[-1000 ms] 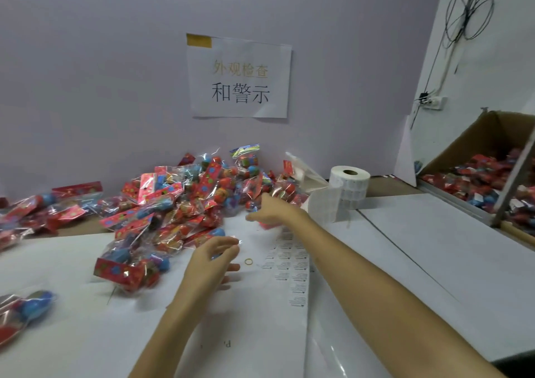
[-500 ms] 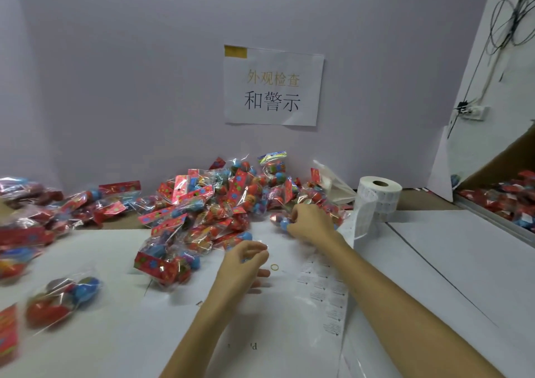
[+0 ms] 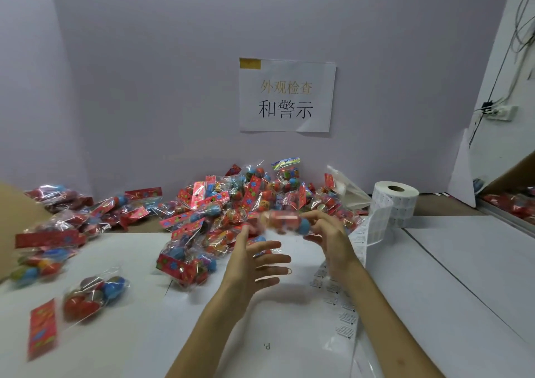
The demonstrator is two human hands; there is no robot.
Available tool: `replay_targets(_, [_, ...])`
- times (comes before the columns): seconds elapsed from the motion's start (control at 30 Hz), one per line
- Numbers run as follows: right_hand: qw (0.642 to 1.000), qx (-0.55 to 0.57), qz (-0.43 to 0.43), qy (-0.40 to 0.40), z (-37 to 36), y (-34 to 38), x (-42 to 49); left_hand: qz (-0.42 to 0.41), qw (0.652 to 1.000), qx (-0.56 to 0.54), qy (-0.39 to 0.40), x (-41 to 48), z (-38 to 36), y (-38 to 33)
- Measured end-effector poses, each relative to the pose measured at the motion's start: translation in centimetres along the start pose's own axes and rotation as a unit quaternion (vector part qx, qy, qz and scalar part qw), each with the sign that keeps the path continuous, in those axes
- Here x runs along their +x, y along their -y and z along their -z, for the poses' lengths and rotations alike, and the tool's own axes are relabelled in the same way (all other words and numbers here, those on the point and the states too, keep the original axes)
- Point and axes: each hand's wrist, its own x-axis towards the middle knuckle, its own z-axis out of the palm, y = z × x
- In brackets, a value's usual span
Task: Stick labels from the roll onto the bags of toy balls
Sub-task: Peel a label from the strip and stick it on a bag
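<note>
Now the right hand [image 3: 327, 233] has lifted a blurred bag of toy balls [image 3: 285, 222] off the pile [image 3: 231, 204], fingers curled round its blue end; half a second ago it was at the pile's edge. The left hand [image 3: 254, 261] has risen from the bench [image 3: 463, 261], empty, fingers spread wide below the bag. The label roll [image 3: 395, 204] stands to the right.

back wall [image 3: 173, 73]: pale lilac, being lit evenly | sign [image 3: 286, 96]: white sheet with a yellow corner patch and printed characters, being held flat on it | counter [image 3: 440, 205]: being covered by white sheets | side wall [image 3: 524, 93]: white, power strip [image 3: 502, 112] being carried on it, cables [image 3: 519, 27] being trailed above
</note>
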Motion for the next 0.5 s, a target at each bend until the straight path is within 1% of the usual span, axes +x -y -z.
replay_targets(0.07, [0.999,-0.015,0.015,0.034,-0.3,-0.3,-0.3,0.005,1.000,-0.008,0.015,0.0,0.1,-0.1])
replay_targets(0.13, [0.998,-0.014,0.026,0.050,-0.9,-0.4,-0.5,0.013,1.000,-0.012,0.024,-0.1,0.0,-0.1])
replay_targets(0.2, [0.998,-0.026,0.038,0.038,-1.3,-0.8,-0.6,0.022,0.999,0.001,0.028,-0.2,-0.2,-0.1])
replay_targets(0.3, [0.995,-0.081,0.048,-0.018,-2.0,-1.7,-0.6,0.021,0.999,0.025,0.040,-0.5,-0.5,-0.1])
replay_targets(0.4, [0.995,-0.080,0.001,-0.059,-2.3,-1.9,-0.6,0.003,1.000,0.001,0.023,-0.4,-0.4,0.1])
replay_targets(0.43, [0.995,-0.068,-0.028,-0.060,-2.4,-1.8,-0.6,-0.011,1.000,-0.005,0.020,-0.3,-0.4,0.2])
replay_targets(0.5, [0.994,-0.021,-0.102,-0.044,-2.3,-1.5,-0.7,-0.034,0.999,0.019,0.034,-0.5,-0.3,0.0])
